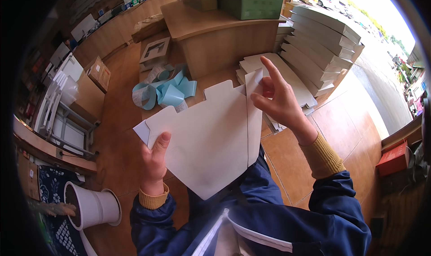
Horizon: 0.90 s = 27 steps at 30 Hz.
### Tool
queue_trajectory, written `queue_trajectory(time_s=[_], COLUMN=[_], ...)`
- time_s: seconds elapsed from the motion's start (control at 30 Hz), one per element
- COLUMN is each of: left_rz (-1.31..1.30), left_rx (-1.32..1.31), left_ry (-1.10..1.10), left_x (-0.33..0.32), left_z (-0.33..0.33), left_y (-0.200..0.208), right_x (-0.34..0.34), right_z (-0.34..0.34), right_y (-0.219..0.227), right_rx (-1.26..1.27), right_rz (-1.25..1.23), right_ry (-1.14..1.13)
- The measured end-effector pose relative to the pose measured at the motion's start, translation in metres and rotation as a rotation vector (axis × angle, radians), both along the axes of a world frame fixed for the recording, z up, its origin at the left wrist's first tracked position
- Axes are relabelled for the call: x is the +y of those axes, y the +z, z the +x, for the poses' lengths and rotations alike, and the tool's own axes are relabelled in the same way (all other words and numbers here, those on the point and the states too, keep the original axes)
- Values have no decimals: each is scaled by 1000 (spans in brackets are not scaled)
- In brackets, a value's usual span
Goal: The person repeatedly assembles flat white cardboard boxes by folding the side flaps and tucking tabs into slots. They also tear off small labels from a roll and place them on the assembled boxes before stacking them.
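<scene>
A flat white cardboard box blank (206, 137) is tilted over my lap, with notches and tabs along its far edge. My left hand (155, 159) grips its left side, thumb on top and fingers hidden underneath. Near that hand a small corner flap (142, 132) is bent. At the upper right, my right hand (279, 96) is on the narrow side flap (254, 117), which is folded along a crease. The right thumb lies against the flap, the index finger points up and away, and the other fingers curl by its edge.
Beyond the blank lie light blue ribbon strips (173, 90). White folded cardboard pieces (287, 78) lie on the right, beside a tall stack of white boxes (318, 49). A wooden counter (229, 45) carries a green box (249, 4). A white plant pot (92, 205) stands lower left, a red box (392, 158) far right.
</scene>
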<state>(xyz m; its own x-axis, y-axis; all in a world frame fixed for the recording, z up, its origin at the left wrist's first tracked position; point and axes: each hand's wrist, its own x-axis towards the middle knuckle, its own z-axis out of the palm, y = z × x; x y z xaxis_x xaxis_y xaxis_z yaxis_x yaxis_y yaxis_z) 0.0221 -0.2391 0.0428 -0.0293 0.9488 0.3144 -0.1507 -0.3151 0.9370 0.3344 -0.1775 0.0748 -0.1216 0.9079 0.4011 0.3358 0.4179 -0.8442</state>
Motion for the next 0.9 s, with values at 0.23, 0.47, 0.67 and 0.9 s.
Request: queue_trajectory(time_s=[0.23, 0.47, 0.67, 0.9], left_rz=[136, 515, 133, 67], left_rx=[-25, 230, -352, -300], left_ry=[137, 148, 177, 0], left_x=[43, 15, 9, 18], left_z=[-12, 67, 90, 16], left_y=[3, 36, 32, 14], right_x=[-6, -57, -53, 31], right_z=[-4, -30, -104, -30], right_y=[-14, 28, 6, 21], right_rx=[449, 143, -459, -116], right_rz=[-504, 520, 849, 441], right_ry=[313, -163, 35, -330])
